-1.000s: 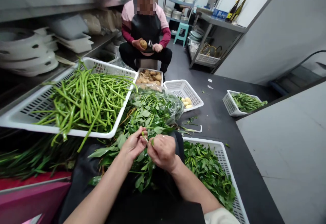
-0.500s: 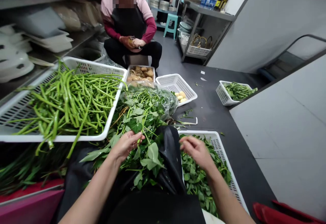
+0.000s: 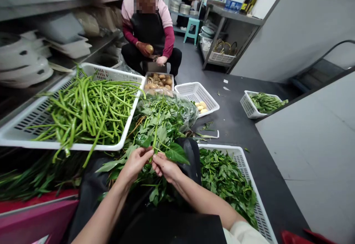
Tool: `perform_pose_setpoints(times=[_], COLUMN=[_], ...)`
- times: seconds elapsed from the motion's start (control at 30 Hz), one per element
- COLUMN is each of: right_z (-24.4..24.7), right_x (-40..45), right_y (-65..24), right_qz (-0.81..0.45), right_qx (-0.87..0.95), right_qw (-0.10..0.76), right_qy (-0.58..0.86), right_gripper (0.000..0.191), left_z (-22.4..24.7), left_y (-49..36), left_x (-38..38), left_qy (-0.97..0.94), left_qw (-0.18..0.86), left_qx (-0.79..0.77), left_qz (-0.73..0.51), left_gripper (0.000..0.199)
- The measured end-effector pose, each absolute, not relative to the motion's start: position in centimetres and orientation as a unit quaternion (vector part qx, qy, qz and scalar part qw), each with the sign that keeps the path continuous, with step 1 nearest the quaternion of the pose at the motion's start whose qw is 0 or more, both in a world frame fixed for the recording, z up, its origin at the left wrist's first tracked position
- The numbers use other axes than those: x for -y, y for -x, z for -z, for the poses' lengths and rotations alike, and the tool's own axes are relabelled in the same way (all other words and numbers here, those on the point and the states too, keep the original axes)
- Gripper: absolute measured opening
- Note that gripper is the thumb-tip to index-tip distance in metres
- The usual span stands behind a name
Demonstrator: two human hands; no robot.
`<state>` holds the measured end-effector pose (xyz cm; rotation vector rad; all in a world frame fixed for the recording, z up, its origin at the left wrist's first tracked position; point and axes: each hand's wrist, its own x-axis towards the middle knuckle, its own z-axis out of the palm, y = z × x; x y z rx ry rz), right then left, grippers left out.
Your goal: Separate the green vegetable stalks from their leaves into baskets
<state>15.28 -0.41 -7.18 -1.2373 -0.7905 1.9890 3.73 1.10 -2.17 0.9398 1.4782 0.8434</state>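
Note:
Over the dark apron on my lap, my left hand (image 3: 138, 163) pinches a long green water spinach stem (image 3: 155, 127) between thumb and fingers. My right hand (image 3: 166, 167) meets it there, its thumb and fingertips closed on the same stem at the base of a leafy side shoot (image 3: 176, 153). A loose heap of leafy water spinach (image 3: 166, 120) spreads beneath and beyond both hands, partly inside a clear plastic bag (image 3: 188, 112). To the right, a white basket (image 3: 240, 155) holds picked leaves (image 3: 224, 177). A larger white basket (image 3: 111, 147) on the left holds bare green stems (image 3: 91, 107).
Opposite me a seated person (image 3: 149, 25) handles a potato above a box of potatoes (image 3: 159, 81). A white basket (image 3: 203, 92) with several peeled potatoes stands on the floor. Farther right is a basket of greens (image 3: 266, 103) by the wall. Metal shelving (image 3: 102, 44) runs along the left.
My right hand has moved left from above the leaf basket to the stem in my left hand and closed on it. The person opposite has parted their hands, showing a potato.

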Motion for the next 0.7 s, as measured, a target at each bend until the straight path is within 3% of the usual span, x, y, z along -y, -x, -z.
perform_pose_setpoints(times=[0.27,0.43,0.57,0.7], right_z=[7.9,7.8,9.1,10.2], right_x=[-1.6,0.7,0.5,-3.9], right_y=[-14.7,-14.8,-14.1,-14.4], right_qz=[-0.713,-0.772,-0.660,-0.576], right_qx=[0.236,0.328,0.351,0.417], right_qw=[0.428,0.391,0.432,0.416], right_qy=[0.503,0.378,0.505,0.567], right_gripper=[0.033,0.037,0.028,0.036], left_z=[1.7,2.2,2.7,3.1], left_y=[-3.0,-3.1,-3.4,-3.5], left_x=[-0.2,0.1,0.6,2.1], left_qy=[-0.412,-0.356,-0.321,-0.287], left_qw=[0.575,0.582,0.614,0.681], left_qx=[-0.615,-0.626,-0.616,-0.579], left_qz=[-0.349,-0.379,-0.374,-0.345], left_gripper=[0.042,0.040,0.040,0.037])
